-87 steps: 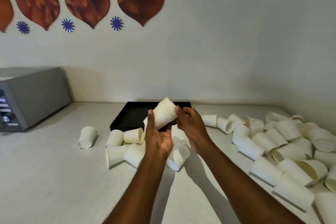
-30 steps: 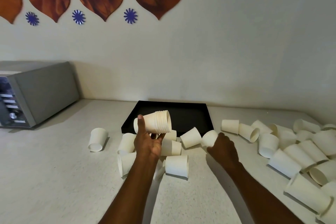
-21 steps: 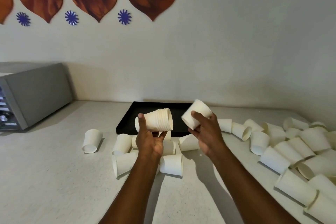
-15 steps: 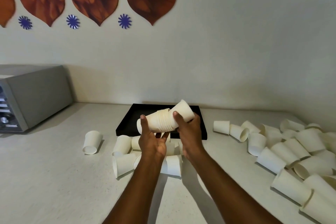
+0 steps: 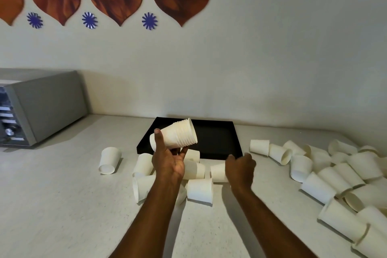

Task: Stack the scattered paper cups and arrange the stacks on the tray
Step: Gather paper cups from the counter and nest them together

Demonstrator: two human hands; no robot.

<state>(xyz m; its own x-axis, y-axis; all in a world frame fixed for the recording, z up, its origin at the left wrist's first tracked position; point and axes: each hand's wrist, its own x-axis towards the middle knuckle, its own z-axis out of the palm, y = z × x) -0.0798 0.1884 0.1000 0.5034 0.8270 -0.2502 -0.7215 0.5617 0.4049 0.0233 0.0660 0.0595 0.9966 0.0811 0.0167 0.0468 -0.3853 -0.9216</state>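
head view: a nested stack (image 5: 178,135) of paper cups is held in the left hand (image 5: 168,163), raised above the counter (image 5: 62,195) and seen in front of the near left part of the black tray (image 5: 217,140). the stack is gripped near its closed end, thumb on the near side and fingers curled beneath, and it is tilted so that the open mouth is turned up and to the right. that pose is judged to be chosen so that another cup can be slid in from the right without a change of grip.

the right hand (image 5: 239,168) is lowered to the counter, well apart from the stack and to its right, just beside a single cup (image 5: 217,172) that lies on its side close to the tray's near edge. the hand is blurred. its thumb and fingers are seen partly spread at the cup's right end, and whether a grip is made on it cannot be told.

a cluster of cups (image 5: 200,191) is left tumbled beneath and around the left wrist, a lone cup (image 5: 109,160) is lying further left, and a large heap of loose cups (image 5: 335,174) is spread over the right of the counter. no stack is seen in the visible part of the tray, so the arranging step is judged not yet begun, with much stacking left. the tray is set at the far side of the counter, between the two groups of cups. a grey oven (image 5: 48,102) is stood at the far left.
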